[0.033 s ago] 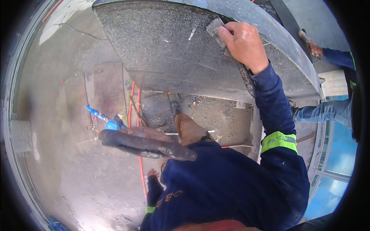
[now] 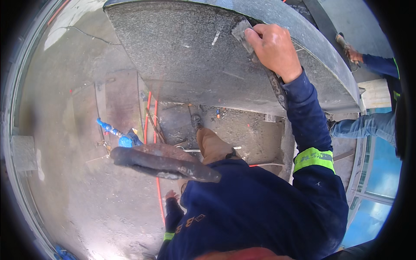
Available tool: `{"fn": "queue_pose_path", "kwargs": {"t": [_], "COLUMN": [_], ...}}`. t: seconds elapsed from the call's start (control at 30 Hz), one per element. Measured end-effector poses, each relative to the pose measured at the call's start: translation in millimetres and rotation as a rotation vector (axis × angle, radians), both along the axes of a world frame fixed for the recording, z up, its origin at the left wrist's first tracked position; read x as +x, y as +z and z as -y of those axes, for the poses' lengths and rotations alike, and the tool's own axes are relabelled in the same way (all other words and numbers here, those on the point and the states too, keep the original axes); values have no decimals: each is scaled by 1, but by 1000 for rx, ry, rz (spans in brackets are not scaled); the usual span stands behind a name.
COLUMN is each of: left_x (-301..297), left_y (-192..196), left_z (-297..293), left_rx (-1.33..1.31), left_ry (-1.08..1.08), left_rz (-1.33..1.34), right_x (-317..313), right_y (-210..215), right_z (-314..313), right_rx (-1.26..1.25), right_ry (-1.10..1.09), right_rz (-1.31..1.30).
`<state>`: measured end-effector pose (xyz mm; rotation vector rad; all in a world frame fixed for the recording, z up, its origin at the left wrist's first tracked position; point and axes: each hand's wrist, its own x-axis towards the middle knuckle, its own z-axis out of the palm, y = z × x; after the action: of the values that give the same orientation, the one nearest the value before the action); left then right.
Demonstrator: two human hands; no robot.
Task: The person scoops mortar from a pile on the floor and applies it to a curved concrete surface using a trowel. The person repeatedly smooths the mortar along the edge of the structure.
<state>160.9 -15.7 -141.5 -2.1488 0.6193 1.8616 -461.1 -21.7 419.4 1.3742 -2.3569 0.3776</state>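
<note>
Dusty concrete floor (image 2: 86,208) lies below me. My right hand (image 2: 274,48) reaches up, arm stretched, grip clenched on a small grey block (image 2: 242,31) pressed flat against the dark stone slab (image 2: 182,56). My left hand (image 2: 171,196) hangs low beside a dark curved tool (image 2: 164,162); I cannot tell its grip.

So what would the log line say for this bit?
right hand: pressing flat scraper on grey stone slab | left hand: low by side, holding nothing seen | dark curved tool: near chest | co-worker's hand: far edge

Right arm stretched forward, right hand (image 2: 274,47) with fingers curled in a grip, left hand (image 2: 172,196) low, hanging down
</note>
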Motion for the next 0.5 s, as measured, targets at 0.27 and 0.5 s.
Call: {"fn": "queue_pose_path", "kwargs": {"t": [0.27,0.5], "left_x": [-5,-16], "left_y": [-1,16], "left_z": [0,2], "left_rx": [4,-51], "left_ry": [7,-76], "left_rz": [16,11], "right_x": [-13,-16], "right_y": [-3,-4], "right_z": [0,-2], "right_rx": [-24,-45], "right_ry": [-40,-93], "right_rz": [10,62]}}
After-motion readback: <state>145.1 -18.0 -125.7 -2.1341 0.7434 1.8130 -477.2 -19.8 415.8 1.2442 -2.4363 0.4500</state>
